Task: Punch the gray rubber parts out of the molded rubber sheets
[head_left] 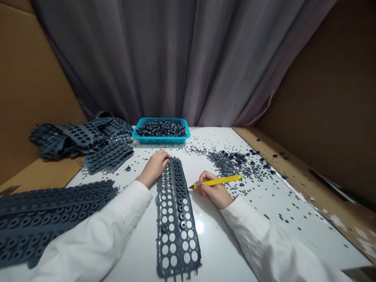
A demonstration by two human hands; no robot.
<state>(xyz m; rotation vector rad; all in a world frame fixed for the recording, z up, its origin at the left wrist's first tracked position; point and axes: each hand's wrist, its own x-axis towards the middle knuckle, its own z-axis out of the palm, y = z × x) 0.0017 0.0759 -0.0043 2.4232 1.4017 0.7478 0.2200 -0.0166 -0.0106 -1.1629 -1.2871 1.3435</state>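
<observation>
A long dark grey rubber sheet (179,219) with rows of round holes lies lengthwise before me. Many of its near holes show white through them, while ring-shaped rubber pieces fill much of the far right rows. My left hand (155,166) is closed on the sheet's far left corner, its fingertips partly hidden. Just right of the sheet, my right hand (213,190) grips a yellow pencil (221,180) between thumb and fingers. The pencil's dark tip points left, close to the sheet's right edge; I cannot tell whether they touch.
A blue basket (161,140) full of small black rubber pieces stands at the back. Crumpled perforated sheets (79,135) are heaped at back left, and stacked ringed sheets (55,215) lie at near left. Small dark discs (232,162) are scattered at right. Cardboard walls (331,78) flank the table.
</observation>
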